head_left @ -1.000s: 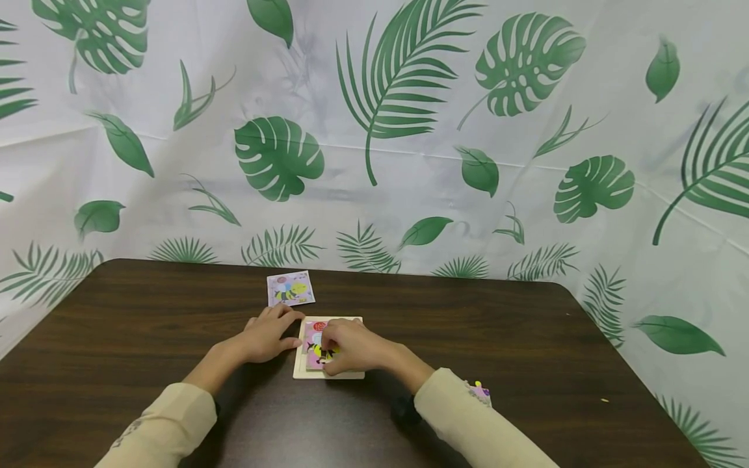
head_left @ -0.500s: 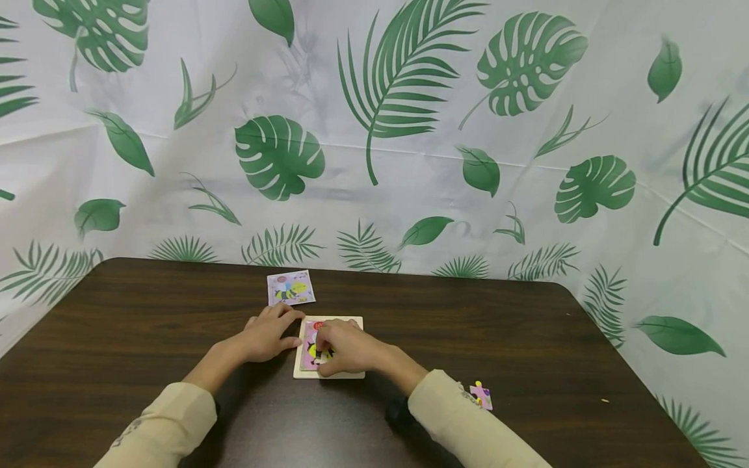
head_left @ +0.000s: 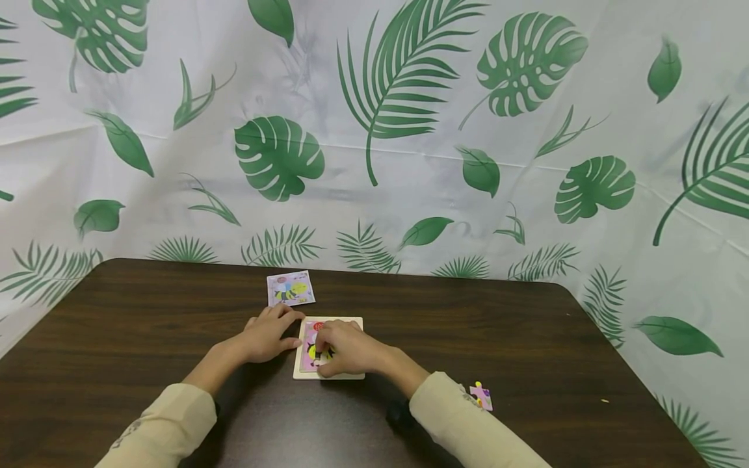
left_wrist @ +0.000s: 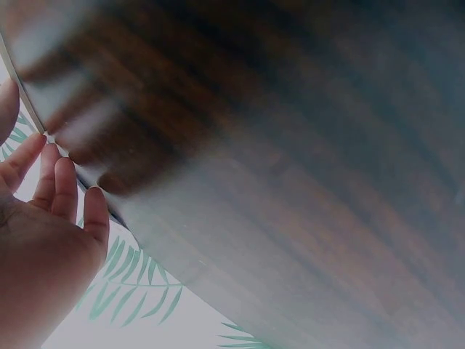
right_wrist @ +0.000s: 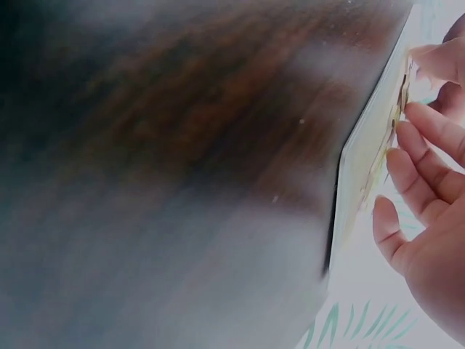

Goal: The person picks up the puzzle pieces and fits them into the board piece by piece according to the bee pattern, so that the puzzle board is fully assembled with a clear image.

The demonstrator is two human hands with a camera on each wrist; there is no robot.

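A square wooden puzzle board point(head_left: 357, 376) with a pale rim lies on the table, with pink bee-picture puzzle pieces point(head_left: 308, 357) in its left part. My left hand point(head_left: 266, 335) rests at the board's left side, thumb and a fingertip touching its rim, fingers spread. Over the board's right part, my right hand point(head_left: 351, 350) has thumb and index finger bent down, pinching a puzzle piece mostly hidden under the hand. In the right wrist view, the right fingers point(right_wrist: 418, 171) reach to the edge of the board point(right_wrist: 363, 160). One loose puzzle piece point(head_left: 482, 396) lies beside the right sleeve.
A bee picture card point(head_left: 290, 288) lies behind the left hand, near the table's back edge. The dark wood table point(head_left: 468, 325) ends at a white leaf-print cloth point(head_left: 409, 195). A small yellowish speck point(head_left: 605, 400) sits on the right.
My right hand has shifted slightly left with the puzzle piece, which now sits closer to the board's left rim. The loose piece by the sleeve is more exposed. My left hand has stayed still.
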